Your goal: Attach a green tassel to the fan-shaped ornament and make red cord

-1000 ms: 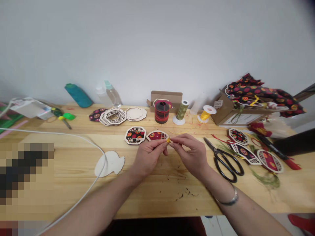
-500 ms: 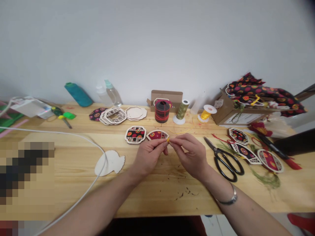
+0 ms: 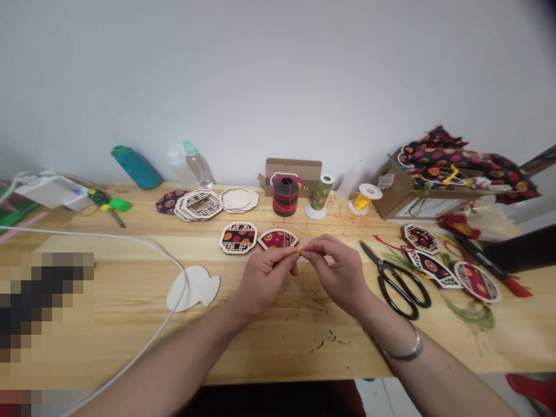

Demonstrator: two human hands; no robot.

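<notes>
Between my fingertips is a small bit of yellow cord [image 3: 299,251], mostly hidden by the fingers. My left hand [image 3: 266,277] pinches it from the left, and my right hand [image 3: 339,269] pinches it from the right, their tips almost meeting. Just behind my left fingers lies a leaf-shaped wooden ornament [image 3: 278,238] with red patterned fabric; whether the cord joins it I cannot tell. To its left sits a wooden-framed ornament [image 3: 238,238] with dark floral fabric. A loose yellow strand [image 3: 319,231] stretches across the table behind my hands.
Black-handled scissors [image 3: 397,284] lie right of my right hand, near several finished ornaments [image 3: 434,269]. Spools of red-black cord [image 3: 285,200], green cord [image 3: 320,194] and yellow cord [image 3: 362,201] stand at the back. A white cable [image 3: 167,315] curves over a pale wooden cutout [image 3: 197,288] on the left.
Both hands stay together at nearly the same spot. The fingertips have shifted slightly around the yellow cord, and less of it shows now.
</notes>
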